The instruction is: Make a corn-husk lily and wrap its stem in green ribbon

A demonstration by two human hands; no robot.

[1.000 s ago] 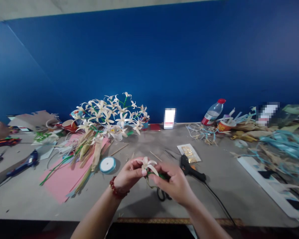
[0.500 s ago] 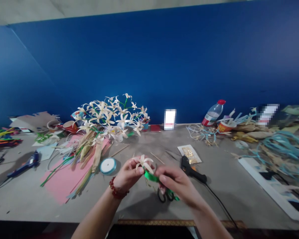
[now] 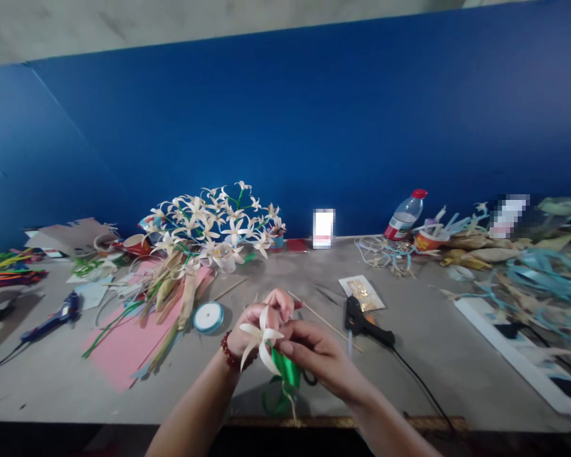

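A cream-white artificial flower [image 3: 262, 335] with narrow curled petals faces me at the middle front. My left hand [image 3: 252, 317] is closed behind it, its curled fingers at the flower's base; the exact grip is partly hidden by petals. Against that base my right hand [image 3: 316, 349] pinches a shiny green ribbon [image 3: 286, 368], which hangs below in a loop. A thin pale strand also dangles there. Beneath my right hand, dark scissor handles [image 3: 309, 377] show in part on the table.
A bunch of similar flowers [image 3: 209, 222] stands at the back. Left lie a ribbon spool [image 3: 208, 317], pink paper [image 3: 124, 349] and a blue glue gun [image 3: 52, 320]. On the right are a black glue gun [image 3: 366, 324] with its cord, a power strip [image 3: 509, 355] and a bottle [image 3: 406, 216].
The flower has tilted toward me and moved slightly left and down. My left hand has turned, with its fingers now higher behind the flower. My right hand has come closer to the flower's base.
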